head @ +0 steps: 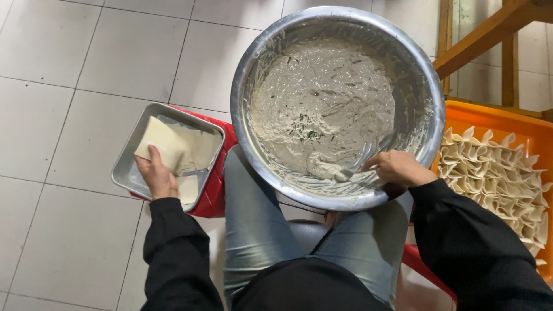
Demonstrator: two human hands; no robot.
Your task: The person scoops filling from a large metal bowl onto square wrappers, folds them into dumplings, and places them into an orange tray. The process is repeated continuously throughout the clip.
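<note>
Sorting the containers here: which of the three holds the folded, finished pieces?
The orange plastic crate at the right; the round steel bowl holds grey filling, the square metal tray flat wrappers.

Pale grey square floor tiles with thin dark grout lines are spreading across the whole ground and catching soft, even light, while a brown wooden frame with slanted and upright bars is standing on them at the upper right corner.
</note>
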